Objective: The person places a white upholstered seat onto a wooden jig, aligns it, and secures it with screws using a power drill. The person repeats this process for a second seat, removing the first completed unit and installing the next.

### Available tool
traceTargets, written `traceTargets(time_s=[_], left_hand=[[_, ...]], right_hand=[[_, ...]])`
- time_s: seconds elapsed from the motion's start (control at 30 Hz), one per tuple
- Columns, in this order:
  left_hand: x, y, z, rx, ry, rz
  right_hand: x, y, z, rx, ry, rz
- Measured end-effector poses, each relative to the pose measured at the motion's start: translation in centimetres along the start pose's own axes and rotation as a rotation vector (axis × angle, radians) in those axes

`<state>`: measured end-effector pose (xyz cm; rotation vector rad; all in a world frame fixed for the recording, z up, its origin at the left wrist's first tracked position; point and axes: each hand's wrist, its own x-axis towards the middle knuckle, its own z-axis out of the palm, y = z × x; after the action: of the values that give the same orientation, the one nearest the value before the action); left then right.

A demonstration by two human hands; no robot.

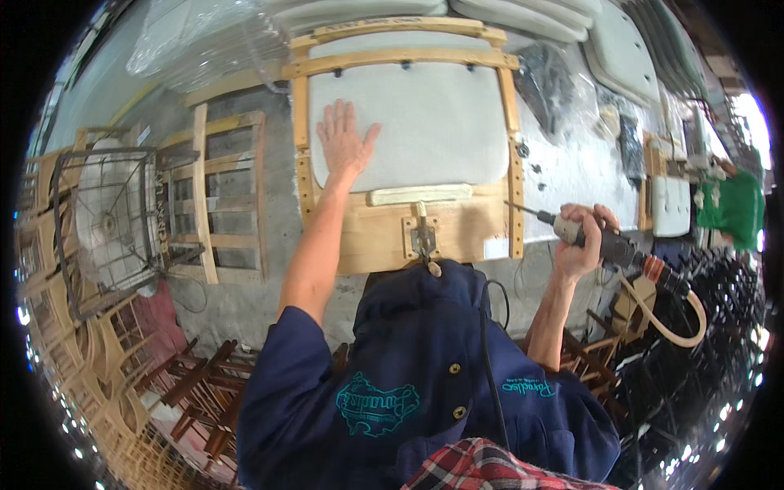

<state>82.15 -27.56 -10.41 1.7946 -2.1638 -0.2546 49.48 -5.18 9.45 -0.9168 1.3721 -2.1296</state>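
One cylindrical grey-black drill slants bit-first up-L, grip hidden, R hand grasping; L hand spread over rounded pale-grey panel.

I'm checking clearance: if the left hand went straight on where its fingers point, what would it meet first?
Likely the wooden crossbar over the pale panel, or the small dark fitting at its near edge. Depth is unclear, so the left hand might pass beneath or above.

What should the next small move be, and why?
Perhaps ease the drill left, toward the pad: the right hand grips it with the bit pointing that way, and the left hand lies flat on the pad, possibly steadying it.
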Motion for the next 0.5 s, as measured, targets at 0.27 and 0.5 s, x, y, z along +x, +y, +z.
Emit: traceTargets(time_s=[0.27,0.5], left_hand=[[-9.1,-1.3,-1.3,-0.054,-0.054,-0.012],[-14.0,-2.6,-2.9,-0.044,-0.048,0.029]], right_hand=[[-0.1,0.9,-3.8,-0.107,0.226,-0.031],[0.5,6.5,-3.0,-0.175,0.296,-0.061]])
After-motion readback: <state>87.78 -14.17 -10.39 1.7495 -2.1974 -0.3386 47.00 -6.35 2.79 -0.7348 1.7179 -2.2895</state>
